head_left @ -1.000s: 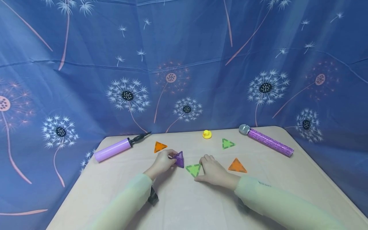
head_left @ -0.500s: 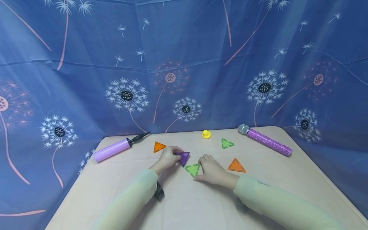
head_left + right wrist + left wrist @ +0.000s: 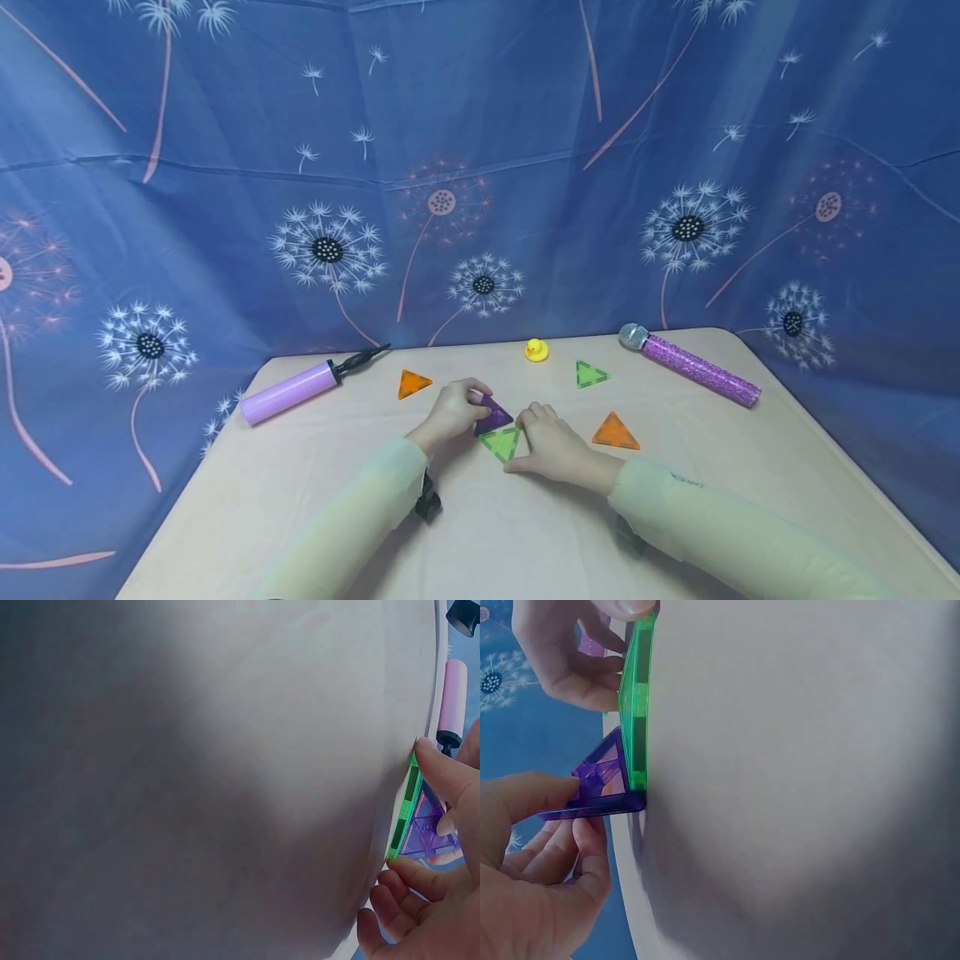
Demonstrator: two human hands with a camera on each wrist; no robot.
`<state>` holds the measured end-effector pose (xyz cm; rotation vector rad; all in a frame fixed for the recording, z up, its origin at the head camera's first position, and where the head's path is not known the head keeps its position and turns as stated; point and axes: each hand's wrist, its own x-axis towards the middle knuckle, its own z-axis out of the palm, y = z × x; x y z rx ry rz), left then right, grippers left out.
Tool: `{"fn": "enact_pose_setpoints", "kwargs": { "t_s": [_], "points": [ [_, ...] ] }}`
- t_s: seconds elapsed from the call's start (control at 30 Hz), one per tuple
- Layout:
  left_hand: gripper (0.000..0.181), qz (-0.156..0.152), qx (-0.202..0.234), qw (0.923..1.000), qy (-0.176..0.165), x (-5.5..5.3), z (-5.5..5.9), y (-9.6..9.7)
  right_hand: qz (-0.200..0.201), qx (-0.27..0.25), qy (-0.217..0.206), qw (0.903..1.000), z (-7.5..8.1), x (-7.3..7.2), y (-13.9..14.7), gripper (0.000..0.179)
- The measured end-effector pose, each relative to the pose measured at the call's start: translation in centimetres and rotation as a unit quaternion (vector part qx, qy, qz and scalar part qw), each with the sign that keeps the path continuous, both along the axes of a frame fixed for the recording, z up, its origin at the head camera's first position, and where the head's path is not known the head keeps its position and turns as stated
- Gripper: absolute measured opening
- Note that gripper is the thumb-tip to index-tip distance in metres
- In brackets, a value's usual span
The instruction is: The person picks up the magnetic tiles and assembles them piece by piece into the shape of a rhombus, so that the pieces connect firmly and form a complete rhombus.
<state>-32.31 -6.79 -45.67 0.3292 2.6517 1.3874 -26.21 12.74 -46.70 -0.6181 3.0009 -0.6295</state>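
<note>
My left hand pinches a purple triangular magnetic tile between thumb and fingers. In the left wrist view the purple tile is tilted up, one corner right at the end of the green triangular magnetic tile. That green tile lies on the table at the purple tile's near side. My right hand holds the green tile by its right side, thumb at the near corner and a fingertip at the far one; the right wrist view shows this grip on the green tile.
An orange triangle tile lies right of my right hand, another orange tile behind my left. Farther back are a green triangle tile and a yellow rubber duck. A purple hand pump and a glittery purple microphone flank them.
My left hand has moved right, carrying the purple tile and turning it until it meets the green tile's far side. My right hand and the green tile have stayed in place.
</note>
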Motion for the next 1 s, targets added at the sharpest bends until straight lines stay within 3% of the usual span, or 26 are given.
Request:
{"fn": "enact_pose_setpoints", "kwargs": {
  "t_s": [0.67, 1.0],
  "points": [
    [0.027, -0.054, 0.022, 0.9983, 0.009, 0.9, 0.6, 0.5, -0.014, 0.009, 0.007, 0.9998, -0.1, -0.6, -0.1, 0.084],
    [0.031, -0.062, -0.003, 0.9978, 0.022, 0.5, -0.5, -0.3, -0.025, 0.018, 0.005, 0.9995, -0.5, -1.3, -0.3, 0.086]
  ]
}}
